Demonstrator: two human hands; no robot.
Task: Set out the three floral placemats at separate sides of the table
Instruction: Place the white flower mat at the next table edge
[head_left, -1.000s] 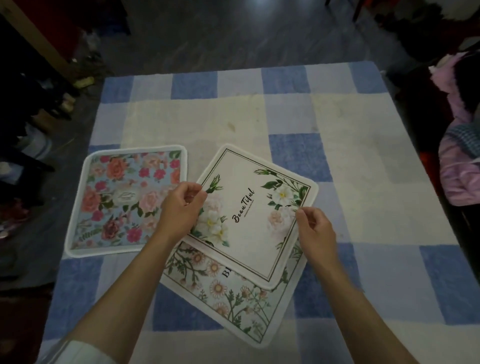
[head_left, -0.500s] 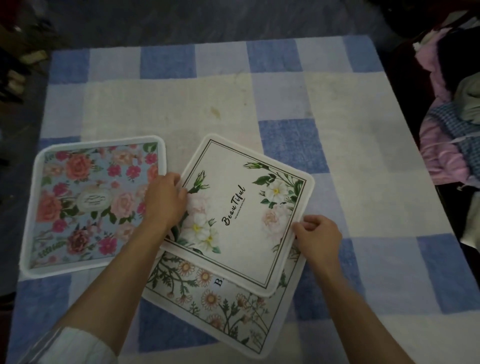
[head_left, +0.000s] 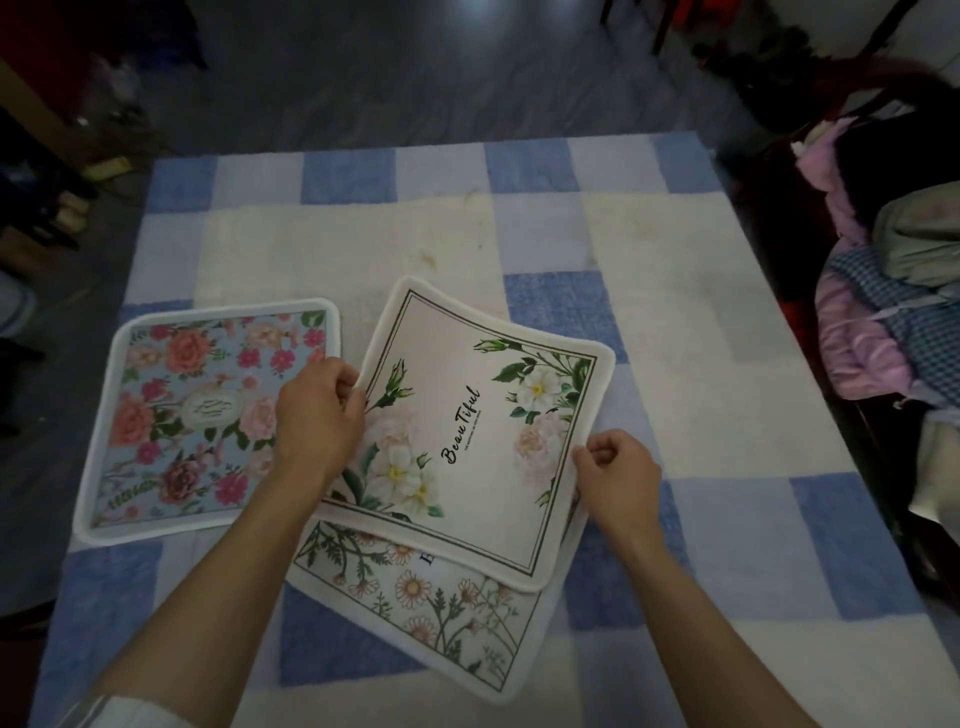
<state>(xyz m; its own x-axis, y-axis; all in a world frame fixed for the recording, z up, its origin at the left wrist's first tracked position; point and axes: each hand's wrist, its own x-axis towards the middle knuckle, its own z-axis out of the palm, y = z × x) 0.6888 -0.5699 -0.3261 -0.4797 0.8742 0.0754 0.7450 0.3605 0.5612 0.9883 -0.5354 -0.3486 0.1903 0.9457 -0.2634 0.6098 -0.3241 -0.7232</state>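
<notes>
Both hands, left (head_left: 319, 410) and right (head_left: 615, 475), pinch the cream white-rose fabric placemat (head_left: 483, 431) edges; the limp mat may drag the daisy-print placemat (head_left: 441, 618) beneath.

The worktop (head_left: 649, 249) is covered by a checked cloth (head_left: 353, 171) in blue, pale blue and cream squares, with a few faint marks on the cream area. Beyond its far edge lies a dark, glossy floor (head_left: 415, 78) carrying two soft light reflections near the top. On the right stands dark furniture heaped with clothing (head_left: 872, 332): pink, lilac, blue-checked and grey fabrics, loosely piled. On the left, in deep shadow, sits a cluttered area with a slanted wooden edge (head_left: 31, 104) and small objects too dim to identify. Overall lighting is low.
</notes>
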